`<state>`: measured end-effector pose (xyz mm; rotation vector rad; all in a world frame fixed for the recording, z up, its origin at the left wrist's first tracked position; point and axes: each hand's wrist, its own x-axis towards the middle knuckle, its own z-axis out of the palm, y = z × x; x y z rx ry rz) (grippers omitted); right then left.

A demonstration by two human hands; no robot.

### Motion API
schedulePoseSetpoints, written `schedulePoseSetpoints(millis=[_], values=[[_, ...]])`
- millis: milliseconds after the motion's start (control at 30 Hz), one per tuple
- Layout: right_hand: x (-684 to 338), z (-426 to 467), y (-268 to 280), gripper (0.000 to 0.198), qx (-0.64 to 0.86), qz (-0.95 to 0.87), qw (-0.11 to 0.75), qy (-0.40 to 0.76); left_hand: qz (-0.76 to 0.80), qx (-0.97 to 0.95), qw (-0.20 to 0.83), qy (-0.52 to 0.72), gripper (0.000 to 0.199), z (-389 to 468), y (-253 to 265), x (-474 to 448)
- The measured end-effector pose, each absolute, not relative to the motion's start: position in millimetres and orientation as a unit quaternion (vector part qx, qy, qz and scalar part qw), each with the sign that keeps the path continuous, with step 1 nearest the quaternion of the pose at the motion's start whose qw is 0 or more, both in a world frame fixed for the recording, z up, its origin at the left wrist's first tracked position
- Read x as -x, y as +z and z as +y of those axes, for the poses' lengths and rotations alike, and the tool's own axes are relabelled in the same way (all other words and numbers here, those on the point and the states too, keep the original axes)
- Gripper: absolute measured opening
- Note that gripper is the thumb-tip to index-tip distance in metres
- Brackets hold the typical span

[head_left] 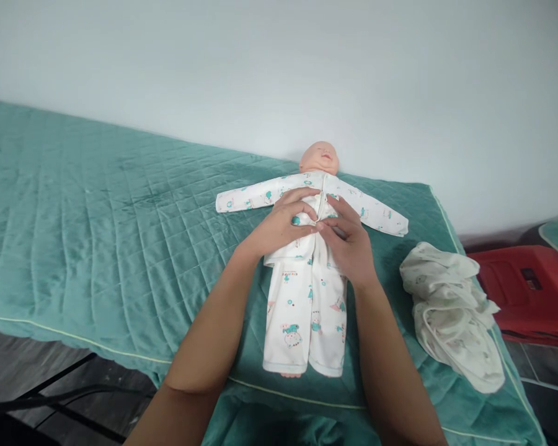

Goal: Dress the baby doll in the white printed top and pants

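Head view: a pale wall [167,68] backs the scene, and against it stands a bed [97,217] under a quilted teal cover with pale piping. Beyond its right-hand end sits a red case [527,294], low down and partly hidden by the bed's edge. The doll [319,158] lies face up near that end, head toward the wall and legs toward the wearer. Its jacket [289,253], white with small printed figures, has both sleeves spread out to the sides; no doll hand shows at either cuff. Matching trousers [286,313] cover the legs, and a bit of a foot [291,375] peeps out below one hem. Just beside the right forearm, apart from the doll, a crumpled pile of whitish cloth [451,310] rests near the bed's edge. Both hands meet over the doll's chest: the left hand [294,215] and the right hand [348,234] have their fingertips pinched together on the jacket's front opening. As things lie, the dressing looks nearly complete: trousers on, sleeves on, with the front closure apparently being what is left. The fastening itself is too small and covered to make out.
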<state>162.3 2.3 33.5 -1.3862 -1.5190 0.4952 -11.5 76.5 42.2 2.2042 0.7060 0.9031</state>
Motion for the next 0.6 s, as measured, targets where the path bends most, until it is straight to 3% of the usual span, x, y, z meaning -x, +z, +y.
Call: schedulePoseSetpoints(millis=[133,233,367,433,600], values=[[-159,1,35,0.011,0.573,-0.614,0.497,0.219,0.284,-0.828,0.319,0.364,0.01,73,41,7],[-169,4,33,0.014,0.552,-0.558,0.556,0.272,0.291,-0.79,0.382,0.382,0.016,76,41,12],[-196,12,26,0.026,0.571,-0.396,0.654,0.299,0.35,-0.614,0.456,0.541,0.016,91,36,28],[-204,16,23,0.034,0.614,-0.393,0.626,0.278,0.416,-0.541,0.449,0.576,0.018,98,32,33],[-196,18,21,0.043,0.674,-0.491,0.506,0.223,0.51,-0.634,0.41,0.413,0.029,103,21,26]])
